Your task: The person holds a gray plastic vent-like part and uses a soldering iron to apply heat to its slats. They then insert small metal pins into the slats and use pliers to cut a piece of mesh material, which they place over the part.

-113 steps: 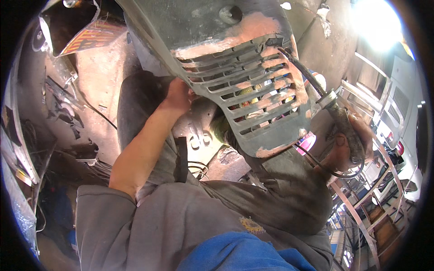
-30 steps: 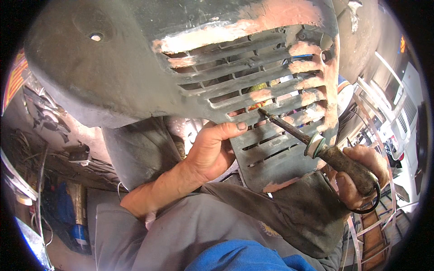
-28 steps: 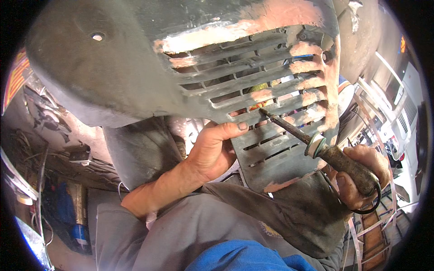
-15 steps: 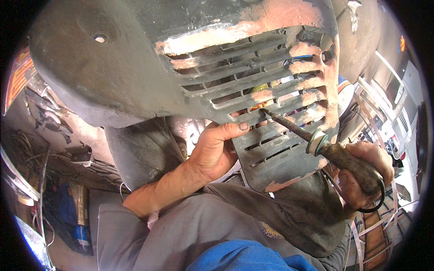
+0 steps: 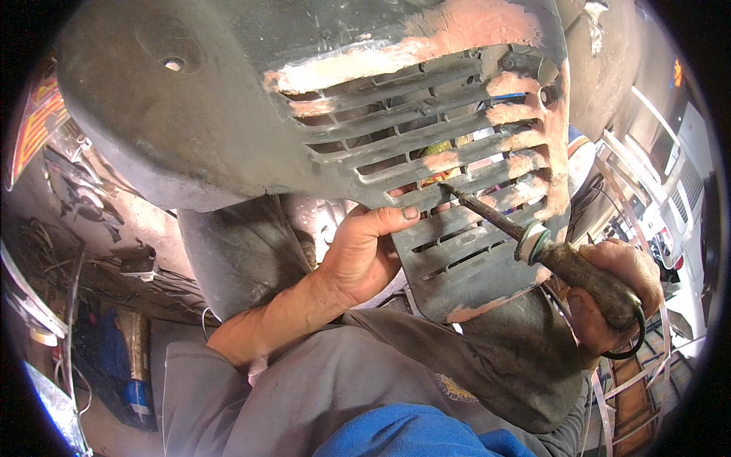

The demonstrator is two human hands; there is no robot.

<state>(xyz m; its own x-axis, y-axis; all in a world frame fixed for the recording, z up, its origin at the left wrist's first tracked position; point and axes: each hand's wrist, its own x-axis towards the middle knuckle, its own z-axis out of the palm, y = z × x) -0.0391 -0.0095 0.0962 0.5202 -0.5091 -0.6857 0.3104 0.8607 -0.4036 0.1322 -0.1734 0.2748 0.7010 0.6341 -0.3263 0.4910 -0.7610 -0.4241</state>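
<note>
A large dark plastic panel with a slatted grille rests across my lap. Pinkish filler covers its upper edge, right rim and parts of the slats. My left hand grips the panel's lower left edge, thumb on top of a slat and the other fingers behind it. In my right hand is a soldering iron with a worn handle and a black cord. Its tip touches or almost touches a slat near the middle of the grille, a little right of my left thumb.
Cables and metal parts lie on the floor to the left, beside a dark-and-blue object. Light strips and brown boards stand at the lower right. A white vehicle is farther off on the right.
Almost nothing differs. The panel's left part has shifted very slightly right in view; both hands and the iron's tip keep nearly the same places.
</note>
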